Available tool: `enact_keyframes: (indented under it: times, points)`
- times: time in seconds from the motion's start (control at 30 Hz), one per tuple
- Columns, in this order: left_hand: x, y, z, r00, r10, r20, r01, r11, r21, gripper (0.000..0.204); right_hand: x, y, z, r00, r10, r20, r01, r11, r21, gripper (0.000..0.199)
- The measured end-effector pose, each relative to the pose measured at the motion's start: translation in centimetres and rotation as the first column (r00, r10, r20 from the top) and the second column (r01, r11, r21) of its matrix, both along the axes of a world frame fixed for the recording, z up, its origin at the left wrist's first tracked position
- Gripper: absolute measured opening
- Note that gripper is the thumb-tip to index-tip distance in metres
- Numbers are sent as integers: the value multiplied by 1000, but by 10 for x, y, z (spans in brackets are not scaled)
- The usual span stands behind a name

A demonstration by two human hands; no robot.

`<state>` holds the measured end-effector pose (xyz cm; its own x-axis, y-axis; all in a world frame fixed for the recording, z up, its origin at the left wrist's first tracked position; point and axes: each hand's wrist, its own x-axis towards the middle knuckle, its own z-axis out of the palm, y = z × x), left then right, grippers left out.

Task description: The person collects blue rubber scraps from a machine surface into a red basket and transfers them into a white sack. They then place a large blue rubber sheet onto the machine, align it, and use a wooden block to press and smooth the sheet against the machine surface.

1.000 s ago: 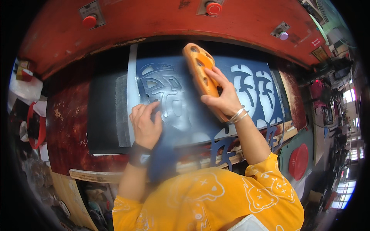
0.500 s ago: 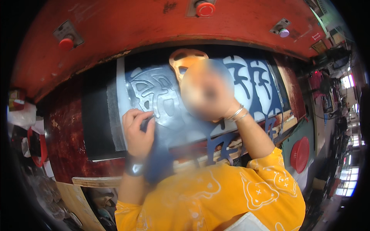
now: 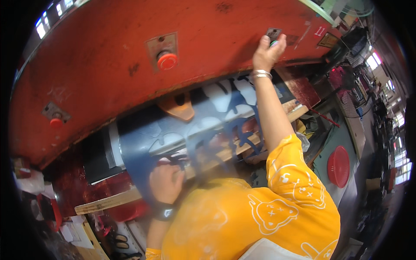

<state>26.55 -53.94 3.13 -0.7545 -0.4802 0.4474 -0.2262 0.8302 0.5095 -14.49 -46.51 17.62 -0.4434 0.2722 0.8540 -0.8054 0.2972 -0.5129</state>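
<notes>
At the far right of the red machine front (image 3: 208, 34), my right hand (image 3: 268, 54) is raised to a small push button (image 3: 274, 43), thumb and fingers spread on either side of it. Lower down, my left hand (image 3: 167, 184), somewhat blurred, has its fingers curled at the near edge of a thin blue sheet (image 3: 141, 149). Shaped cut-outs run through the sheet, and its cut strips (image 3: 245, 136) hang over the near edge. An orange cutting die (image 3: 185, 113) lies on it, its far part hidden beneath the machine front.
Two red mushroom buttons, one central (image 3: 167, 60) and one at the left (image 3: 56, 122), stick out from the machine front. A wooden rail (image 3: 106, 201) edges the bed. To the right stands a red plastic basket (image 3: 338, 167); a fan (image 3: 349, 99) is behind it.
My right hand has left the die and moved up and right to the push button. My left hand has come nearer to my body with the sheet's edge. The view has shifted.
</notes>
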Motion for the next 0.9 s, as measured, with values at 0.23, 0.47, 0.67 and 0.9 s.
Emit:
enact_keyframes:
  times: [0.23, 0.47, 0.67, 0.9]
  points:
    - [-35, -27, 10, 994, 96, 56, -91, 992, -87, 11, -3, 35, -31, 993, 115, 40, -118, 989, 90, 76]
    - [-45, -40, 2, 996, 84, 25, -79, 986, -144, 12, 114, 106, -101, 792, 247, 558, -607, 418, 676, 27]
    - [-25, -48, 0, 991, 131, 41, -124, 982, -142, 16, 168, 87, -133, 924, 231, 306, -376, 393, 839, 35]
    - [-15, -68, -22, 985, 142, 96, -129, 983, -134, 17, 175, 63, -146, 920, 183, 347, -389, 309, 868, 44]
